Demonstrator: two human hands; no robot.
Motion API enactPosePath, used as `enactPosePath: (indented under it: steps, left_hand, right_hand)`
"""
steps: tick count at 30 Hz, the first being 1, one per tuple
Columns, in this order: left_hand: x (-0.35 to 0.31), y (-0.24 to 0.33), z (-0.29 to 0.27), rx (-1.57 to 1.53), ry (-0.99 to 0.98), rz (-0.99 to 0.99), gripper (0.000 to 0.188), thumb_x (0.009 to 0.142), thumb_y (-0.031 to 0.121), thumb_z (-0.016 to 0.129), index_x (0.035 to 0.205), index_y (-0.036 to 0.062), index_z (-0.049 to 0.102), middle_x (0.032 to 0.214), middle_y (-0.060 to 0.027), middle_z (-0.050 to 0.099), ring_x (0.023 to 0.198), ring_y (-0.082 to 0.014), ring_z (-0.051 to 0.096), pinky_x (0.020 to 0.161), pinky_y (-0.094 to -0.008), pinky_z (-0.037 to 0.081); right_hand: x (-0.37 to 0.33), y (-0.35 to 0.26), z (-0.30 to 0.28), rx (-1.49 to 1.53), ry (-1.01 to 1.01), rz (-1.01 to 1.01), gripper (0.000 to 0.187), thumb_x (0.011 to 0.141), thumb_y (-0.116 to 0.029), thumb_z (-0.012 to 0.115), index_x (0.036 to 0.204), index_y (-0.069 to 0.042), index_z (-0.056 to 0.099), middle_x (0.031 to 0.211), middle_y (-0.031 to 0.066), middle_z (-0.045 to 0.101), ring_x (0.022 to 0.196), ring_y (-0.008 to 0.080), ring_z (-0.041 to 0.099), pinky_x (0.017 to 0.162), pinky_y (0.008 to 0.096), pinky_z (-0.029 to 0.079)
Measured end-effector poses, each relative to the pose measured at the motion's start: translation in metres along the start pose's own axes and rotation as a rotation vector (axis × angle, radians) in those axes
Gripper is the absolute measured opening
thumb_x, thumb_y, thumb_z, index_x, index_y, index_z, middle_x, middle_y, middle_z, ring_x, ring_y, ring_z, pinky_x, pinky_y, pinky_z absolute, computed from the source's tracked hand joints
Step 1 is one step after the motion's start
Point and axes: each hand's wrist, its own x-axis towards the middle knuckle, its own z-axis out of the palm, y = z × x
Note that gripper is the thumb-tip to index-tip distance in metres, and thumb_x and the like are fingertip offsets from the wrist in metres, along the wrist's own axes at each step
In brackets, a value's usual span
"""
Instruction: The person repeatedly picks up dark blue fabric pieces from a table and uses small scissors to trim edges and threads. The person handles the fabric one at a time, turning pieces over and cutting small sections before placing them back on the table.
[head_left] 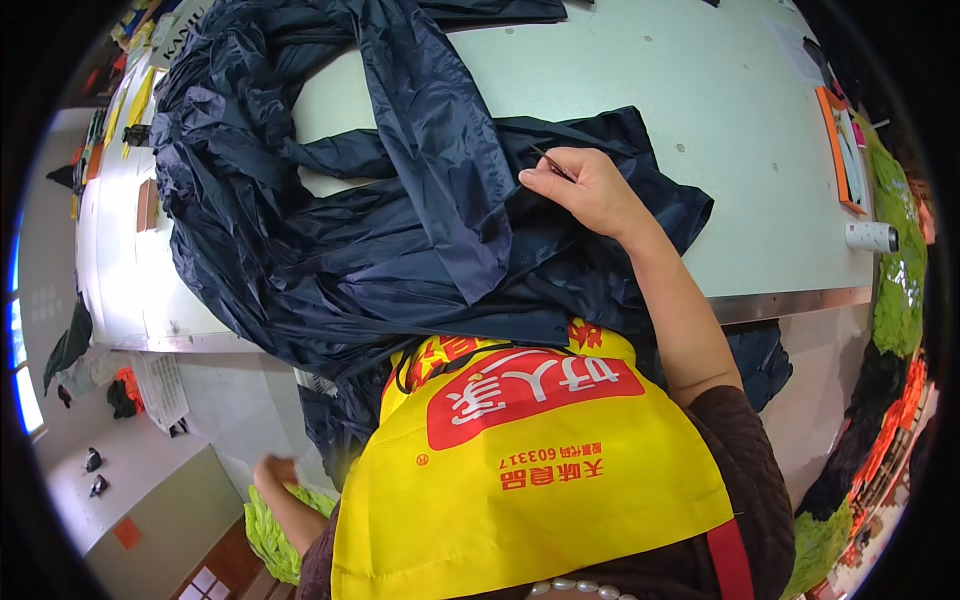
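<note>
One pinched grip [585, 185] on navy fabric [400, 220]

- Crumpled thin garment fabric [400, 230]: dark navy, plain, faintly glossy.
- Flat bench [720, 130]: pale grey-green, with a silvery metal front edge.
- Shiny apron [530, 480]: bright yellow, red patch, white and red lettering.
- Small roll [870, 236] at the bench's right edge: white.

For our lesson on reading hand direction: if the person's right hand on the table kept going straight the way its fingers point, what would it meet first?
The right hand points up and left, pinching a thin dark tool. Straight ahead lies more of the crumpled navy-blue shiny fabric garment it rests on, probably the long folded band crossing it; depth is hard to judge.
</note>
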Motion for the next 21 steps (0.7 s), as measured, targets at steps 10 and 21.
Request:
enactPosePath:
  steps: [10, 21]
  left_hand:
    - [-0.209, 0.408, 0.138, -0.393, 0.048, 1.432, 0.042, 0.072, 0.015, 0.07, 0.111, 0.0029, 0.057, 0.107, -0.0102, 0.061, 0.097, -0.0227, 0.058, 0.085, -0.0317, 0.045]
    - [-0.202, 0.435, 0.168, -0.774, -0.643, 1.193, 0.028, 0.075, 0.016, 0.069, 0.094, 0.0005, 0.056, 0.087, -0.0057, 0.057, 0.081, -0.014, 0.055, 0.072, -0.026, 0.044]
  right_hand:
    - [-0.007, -0.022, 0.018, 0.118, 0.049, 0.083, 0.034, 0.081, -0.032, 0.064, 0.066, -0.002, 0.056, 0.054, -0.0023, 0.043, 0.052, 0.0062, 0.035, 0.048, 0.0245, 0.031]
    - [-0.013, -0.028, 0.002, 0.331, 0.093, 0.351, 0.032, 0.08, -0.032, 0.066, 0.063, -0.011, 0.049, 0.055, -0.0069, 0.04, 0.048, 0.0026, 0.033, 0.044, 0.0201, 0.026]
